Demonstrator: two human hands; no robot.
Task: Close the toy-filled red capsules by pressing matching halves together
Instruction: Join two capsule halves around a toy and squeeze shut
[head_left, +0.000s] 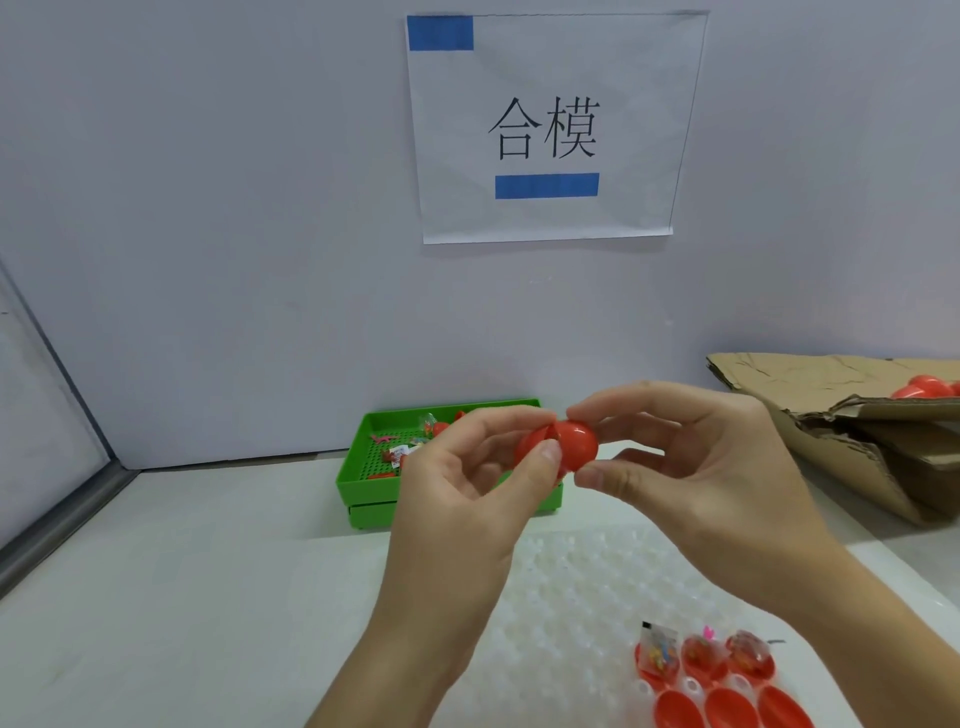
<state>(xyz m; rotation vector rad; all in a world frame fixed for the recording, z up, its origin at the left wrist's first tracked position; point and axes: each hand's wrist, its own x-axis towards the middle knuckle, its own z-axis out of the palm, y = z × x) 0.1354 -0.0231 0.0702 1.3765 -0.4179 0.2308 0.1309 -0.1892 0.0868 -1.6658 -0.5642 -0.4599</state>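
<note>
Capsule (563, 447) held above the green tray (363, 478), seam upright, left hand (467, 493) pinching one half, right hand (691, 467) pinching the other, closing axis running hand-to-hand.

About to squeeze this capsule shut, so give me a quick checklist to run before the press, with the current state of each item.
1. Both hands on the capsule: ok. The left hand and right hand each pinch a half between thumb and fingers.
2. Halves lined up: not ok. A seam shows near the top left, and the left half looks tilted.
3. Toy fully inside, nothing caught in the seam: cannot tell.
4. Thumbs clear of the seam: cannot tell. The left thumb lies close to it.
5. More filled halves waiting: ok, three sit on the white dimpled tray.
6. Empty halves beside them: ok.
</note>
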